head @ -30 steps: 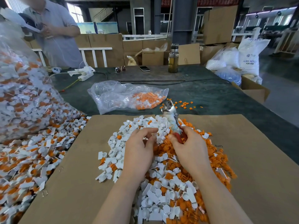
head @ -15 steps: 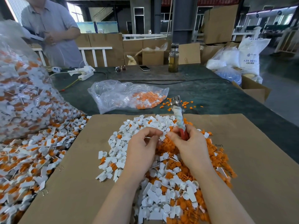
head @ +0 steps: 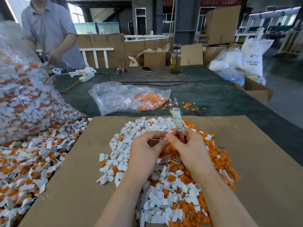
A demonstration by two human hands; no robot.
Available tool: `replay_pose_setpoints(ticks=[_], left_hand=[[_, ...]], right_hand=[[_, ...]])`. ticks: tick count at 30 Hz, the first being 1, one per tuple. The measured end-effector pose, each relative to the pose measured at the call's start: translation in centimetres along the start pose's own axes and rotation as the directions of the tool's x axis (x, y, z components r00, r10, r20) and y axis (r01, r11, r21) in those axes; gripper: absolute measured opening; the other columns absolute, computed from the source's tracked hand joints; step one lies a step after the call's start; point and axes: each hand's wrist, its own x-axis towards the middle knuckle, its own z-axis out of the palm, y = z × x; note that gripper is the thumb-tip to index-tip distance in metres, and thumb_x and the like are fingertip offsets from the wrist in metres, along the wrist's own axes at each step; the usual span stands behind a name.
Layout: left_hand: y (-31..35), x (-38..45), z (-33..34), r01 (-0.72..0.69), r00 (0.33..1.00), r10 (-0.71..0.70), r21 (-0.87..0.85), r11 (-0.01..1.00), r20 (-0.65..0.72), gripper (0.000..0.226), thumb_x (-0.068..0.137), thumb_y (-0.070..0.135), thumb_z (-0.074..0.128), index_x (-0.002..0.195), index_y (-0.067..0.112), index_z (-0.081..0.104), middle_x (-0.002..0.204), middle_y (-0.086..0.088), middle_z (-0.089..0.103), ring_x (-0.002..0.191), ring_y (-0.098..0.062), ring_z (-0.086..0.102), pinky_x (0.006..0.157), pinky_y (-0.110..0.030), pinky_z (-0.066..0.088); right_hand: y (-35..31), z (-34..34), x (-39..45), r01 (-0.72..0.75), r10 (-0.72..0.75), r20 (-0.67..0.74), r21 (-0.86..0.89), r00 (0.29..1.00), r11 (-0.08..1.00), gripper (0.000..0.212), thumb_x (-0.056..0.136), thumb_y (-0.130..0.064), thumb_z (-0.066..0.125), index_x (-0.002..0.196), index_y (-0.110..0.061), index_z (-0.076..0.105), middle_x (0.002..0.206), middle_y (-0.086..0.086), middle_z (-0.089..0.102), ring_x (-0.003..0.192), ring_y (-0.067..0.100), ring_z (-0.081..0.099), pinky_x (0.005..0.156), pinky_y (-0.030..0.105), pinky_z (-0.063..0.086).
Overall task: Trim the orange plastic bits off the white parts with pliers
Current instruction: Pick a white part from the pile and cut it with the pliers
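Right now your right hand (head: 191, 149) grips the pliers (head: 177, 122), head up, while your left hand (head: 146, 153) pinches a white part (head: 159, 139) between them. Both hover mid-cardboard (head: 262, 161) over the heap (head: 164, 190); bare board lies toward the right edge.

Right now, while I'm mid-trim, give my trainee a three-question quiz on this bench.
1. True or false: the right hand grips the pliers with the metal head pointing away from the worker.
2. Which lies nearest the clear bag of orange bits? A) the phone B) the loose orange bits on the green mat C) the bottle
3. Fill in: the pile being sorted lies on a sheet of ____.

Key: 1 true; 2 B; 3 cardboard.
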Motion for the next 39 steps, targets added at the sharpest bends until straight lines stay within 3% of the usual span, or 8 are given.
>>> replay_pose_setpoints(ticks=[3,9,13,18,23,29,36,39], left_hand=[[-0.1,0.0,0.1,0.004,1.0,-0.004,0.011,1.0,-0.019,0.014,0.088,0.017,0.074,0.091,0.031,0.078,0.084,0.016,0.075,0.079,-0.001,0.071,0.067,-0.013,0.054],[0.0,0.1,0.2,0.001,0.997,0.01,0.148,0.989,-0.078,0.043,0.088,0.01,0.07,0.074,0.051,0.066,0.085,0.022,0.07,0.081,0.004,0.066,0.062,-0.008,0.048],[-0.1,0.1,0.2,0.021,0.998,-0.016,0.084,0.996,-0.058,0.027,0.084,0.016,0.077,0.084,0.042,0.075,0.084,0.013,0.076,0.079,-0.005,0.071,0.07,-0.019,0.056],[-0.1,0.1,0.2,0.007,0.997,0.002,0.122,0.992,-0.078,0.047,0.084,0.006,0.071,0.077,0.052,0.064,0.085,0.021,0.072,0.086,-0.001,0.07,0.075,-0.018,0.057],[-0.1,0.1,0.5,-0.027,0.998,0.034,0.106,0.994,-0.062,0.048,0.086,0.006,0.072,0.08,0.053,0.065,0.087,0.029,0.07,0.087,0.004,0.069,0.081,-0.025,0.06],[-0.8,0.2,0.5,-0.032,0.997,0.038,0.085,0.996,-0.069,0.026,0.088,0.007,0.071,0.103,0.027,0.078,0.094,0.013,0.074,0.087,-0.003,0.071,0.081,-0.033,0.061],[-0.8,0.0,0.4,-0.125,0.99,0.137,0.209,0.97,-0.044,0.026,0.085,0.006,0.07,0.094,0.029,0.079,0.082,0.022,0.069,0.082,0.007,0.063,0.067,-0.005,0.046],[-0.7,0.0,0.6,-0.115,0.991,0.128,0.206,0.972,-0.05,0.021,0.087,0.015,0.074,0.099,0.031,0.078,0.083,0.025,0.068,0.082,0.011,0.064,0.07,-0.004,0.048]], right_hand=[[0.0,0.0,0.0,0.018,-0.017,0.015,-0.023,1.0,1.0,0.009,0.084,-0.032,0.073,0.083,-0.027,0.066,0.072,-0.018,0.065,0.068,-0.002,0.06,0.059,0.011,0.044],[0.1,0.3,-0.2,0.036,-0.033,0.021,-0.183,0.999,0.982,0.026,0.079,-0.032,0.077,0.101,-0.027,0.063,0.087,-0.013,0.068,0.08,-0.001,0.064,0.069,0.015,0.052],[-0.1,0.4,-0.4,0.108,-0.116,-0.021,-0.232,0.993,0.967,0.013,0.085,-0.033,0.071,0.089,-0.038,0.059,0.081,-0.017,0.065,0.079,-0.005,0.061,0.064,0.013,0.047],[-0.2,0.6,-0.5,0.094,-0.102,-0.01,-0.295,0.995,0.951,0.031,0.077,-0.04,0.076,0.104,-0.03,0.063,0.085,-0.015,0.067,0.077,0.002,0.064,0.071,0.028,0.056],[-0.4,1.0,-0.8,0.134,-0.178,-0.099,-0.343,0.979,0.93,0.027,0.08,-0.034,0.073,0.086,-0.045,0.05,0.079,-0.02,0.063,0.073,-0.002,0.062,0.066,0.024,0.055],[-0.2,1.0,-1.1,0.221,-0.292,-0.11,-0.421,0.95,0.88,0.017,0.083,-0.035,0.068,0.091,-0.039,0.054,0.066,-0.021,0.056,0.06,-0.002,0.056,0.05,0.012,0.039],[-0.1,1.1,-1.1,0.213,-0.341,-0.13,-0.564,0.931,0.798,0.021,0.078,-0.028,0.072,0.095,-0.025,0.061,0.069,-0.022,0.051,0.056,-0.005,0.048,0.051,0.007,0.03],[0.0,1.1,-0.9,0.182,-0.325,-0.173,-0.551,0.93,0.815,0.02,0.081,-0.025,0.071,0.098,-0.021,0.062,0.074,-0.015,0.058,0.062,0.0,0.054,0.053,0.013,0.04]])
